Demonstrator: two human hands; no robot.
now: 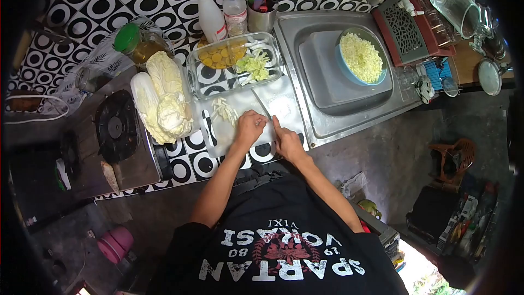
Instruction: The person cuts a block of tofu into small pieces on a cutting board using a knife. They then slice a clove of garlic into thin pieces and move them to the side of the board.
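My right hand [287, 140] is closed around the handle of a knife [261, 102], its index finger stretched along the knife. The blade points away from me over a pale cutting board [284, 104]. Beside it, my left hand [251, 127] has its fingers curled and pressed together; whatever they may hold is hidden. Pale cut strips [222, 111] lie on the board to the left of that hand. Just beyond the board stands a clear rectangular dish [275, 74] with orange-yellow round slices [218, 54] and pale green leaf pieces [254, 66].
Napa cabbages [162, 98] lie left of the board, beside a gas stove [117, 125]. On the right, a steel sink [322, 125] holds a bowl [375, 83] of chopped pale-green vegetable [360, 57]. Bottles [234, 13] and a utensil cup [263, 21] stand at the back.
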